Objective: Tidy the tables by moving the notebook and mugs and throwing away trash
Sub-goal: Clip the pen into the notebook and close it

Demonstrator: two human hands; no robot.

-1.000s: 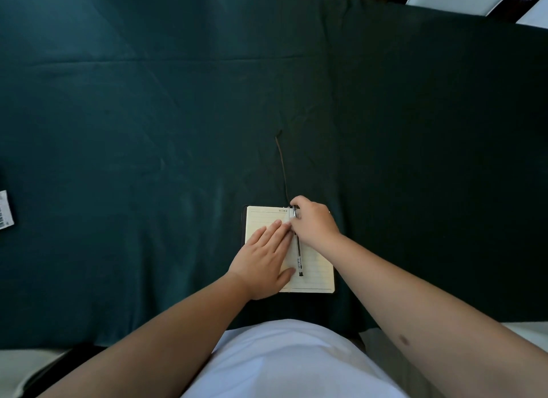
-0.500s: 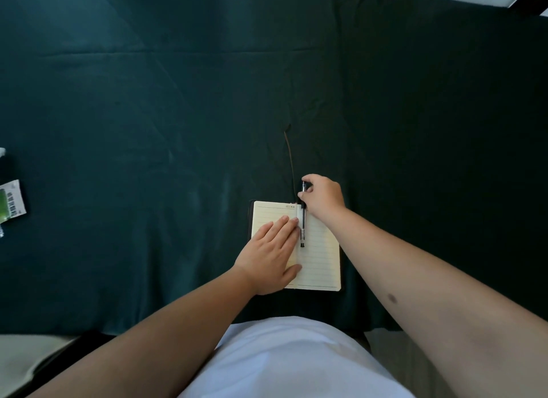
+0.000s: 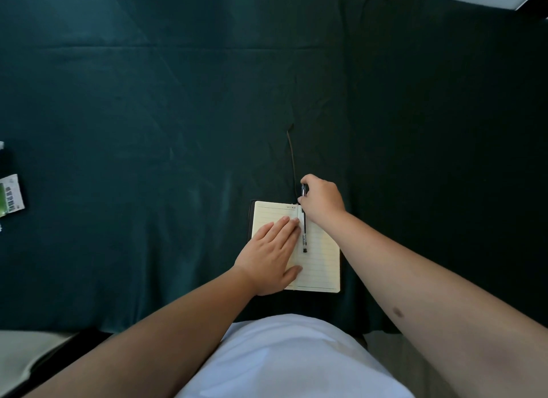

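Notebook (image 3: 321,255): lying open on the bench (image 3: 148,115), under both hands. Pen (image 3: 304,234): sliding up along the gutter, top end now past the page edge, pinched by right hand (image 3: 321,200). Left hand (image 3: 271,259): spread flat, pressing the left page. Closing likely follows.

Tablecloth (image 3: 148,130): I see dark green cloth, matt, with soft creases.
Notebook (image 3: 321,261): cream ruled paper, matt and smooth; I make out a dark cover edge.
Pen (image 3: 304,234): glossy plastic, clear barrel with black ends.
Wrapper (image 3: 12,197): I read it as shiny printed plastic film.
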